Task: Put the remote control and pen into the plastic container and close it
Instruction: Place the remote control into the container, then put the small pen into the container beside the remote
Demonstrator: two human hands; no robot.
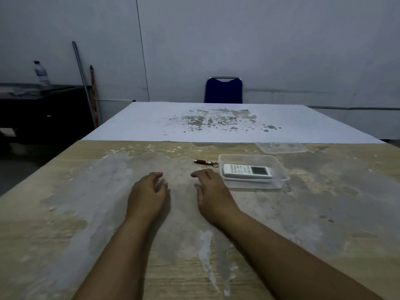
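A white remote control (246,171) lies inside the clear plastic container (279,168), which stands open on the worn wooden table (86,213). The container's clear lid (281,147) lies flat just behind it. A small dark red pen (204,162) with a key ring rests on the table, just left of the container. My right hand (211,190) hovers palm down a little in front of the pen, fingers apart, holding nothing. My left hand (149,191) is beside it to the left, also empty with loosely curled fingers.
A white table (151,120) with flaked paint adjoins the far edge. A blue chair (224,89) stands behind it. At the left are a dark bench with a water bottle (41,73) and poles (85,83) leaning on the wall.
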